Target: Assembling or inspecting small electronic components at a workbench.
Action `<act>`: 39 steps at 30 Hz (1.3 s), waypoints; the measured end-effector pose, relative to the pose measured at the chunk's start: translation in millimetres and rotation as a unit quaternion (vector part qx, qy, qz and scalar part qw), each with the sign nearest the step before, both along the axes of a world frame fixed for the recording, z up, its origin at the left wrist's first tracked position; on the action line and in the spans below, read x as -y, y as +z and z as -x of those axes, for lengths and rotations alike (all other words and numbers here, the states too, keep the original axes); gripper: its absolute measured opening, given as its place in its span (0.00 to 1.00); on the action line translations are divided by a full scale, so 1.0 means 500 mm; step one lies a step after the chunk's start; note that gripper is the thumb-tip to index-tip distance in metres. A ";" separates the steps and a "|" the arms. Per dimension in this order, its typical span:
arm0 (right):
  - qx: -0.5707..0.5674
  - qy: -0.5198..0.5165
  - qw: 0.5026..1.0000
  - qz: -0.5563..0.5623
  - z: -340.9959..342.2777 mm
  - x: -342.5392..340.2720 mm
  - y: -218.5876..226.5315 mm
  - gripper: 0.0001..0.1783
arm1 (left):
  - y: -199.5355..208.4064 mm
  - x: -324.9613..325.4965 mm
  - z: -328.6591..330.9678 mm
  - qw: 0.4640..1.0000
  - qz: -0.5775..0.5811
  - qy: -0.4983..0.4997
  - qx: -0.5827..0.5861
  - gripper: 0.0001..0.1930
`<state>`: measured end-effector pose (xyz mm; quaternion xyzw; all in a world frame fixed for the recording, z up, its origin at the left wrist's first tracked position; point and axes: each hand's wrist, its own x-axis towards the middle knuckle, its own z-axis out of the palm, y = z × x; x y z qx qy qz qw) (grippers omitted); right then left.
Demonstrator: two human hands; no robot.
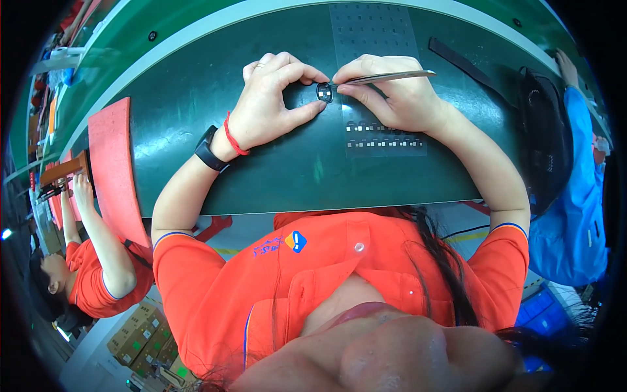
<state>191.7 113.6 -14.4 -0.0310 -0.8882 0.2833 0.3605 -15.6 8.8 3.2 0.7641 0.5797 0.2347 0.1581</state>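
Between the thumb and index finger of my left hand (277, 95) is a small round black part (324, 92) with pale squares on its face. My right hand (392, 91) pinches a pair of metal tweezers (385, 77), whose tips meet the part's right edge; my fingers partly hide the tips. Under and beyond my right hand lies a clear sheet (372, 32) with rows of small pieces. Its near end carries two rows of little pale and dark squares (385, 144). Both hands are held over the dark green tabletop (274, 176).
A pink foam strip (114, 163) runs along the table's left side. On the right are a dark strap (467, 68) and a black bag (545, 137). A co-worker in orange (104, 274) works at left; another person's blue sleeve (575, 196) shows at right.
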 end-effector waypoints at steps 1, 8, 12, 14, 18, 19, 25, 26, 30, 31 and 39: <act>-0.006 0.000 1.000 -0.009 0.000 -0.001 0.000 0.07 | 0.002 0.000 0.000 1.000 0.003 -0.002 0.003 0.14; 0.009 -0.046 0.967 0.252 -0.031 0.000 0.025 0.06 | 0.009 -0.033 0.023 0.999 0.015 -0.011 0.037 0.14; -0.018 -0.031 0.901 0.431 -0.070 -0.021 0.014 0.10 | -0.004 -0.136 0.095 0.990 -0.100 0.093 0.039 0.15; -0.019 -0.045 0.889 0.456 -0.093 -0.017 0.010 0.10 | -0.024 -0.198 0.158 0.967 -0.188 0.164 -0.054 0.15; -0.015 -0.069 0.879 0.473 -0.134 -0.017 0.001 0.10 | -0.061 -0.281 0.241 0.926 -0.190 0.286 -0.157 0.17; -0.016 -0.075 0.878 0.473 -0.144 -0.019 -0.001 0.10 | -0.067 -0.288 0.245 0.928 -0.189 0.281 -0.154 0.17; 0.001 -0.083 0.888 0.452 -0.184 -0.040 -0.004 0.09 | -0.043 -0.244 0.152 0.939 -0.237 0.196 -0.153 0.19; 0.012 -0.075 0.893 0.444 -0.188 -0.045 0.004 0.09 | -0.031 -0.218 0.115 0.963 -0.230 0.101 -0.102 0.18; 0.051 -0.062 0.906 0.415 -0.198 -0.060 0.000 0.09 | 0.019 -0.090 -0.064 0.978 -0.147 -0.137 -0.059 0.23; 0.049 -0.056 0.905 0.418 -0.198 -0.060 0.000 0.09 | 0.022 -0.066 -0.091 0.971 -0.139 -0.175 -0.081 0.25; 0.064 -0.059 0.919 0.385 -0.210 -0.075 -0.006 0.08 | -0.015 -0.044 -0.162 0.963 -0.123 -0.215 -0.102 0.28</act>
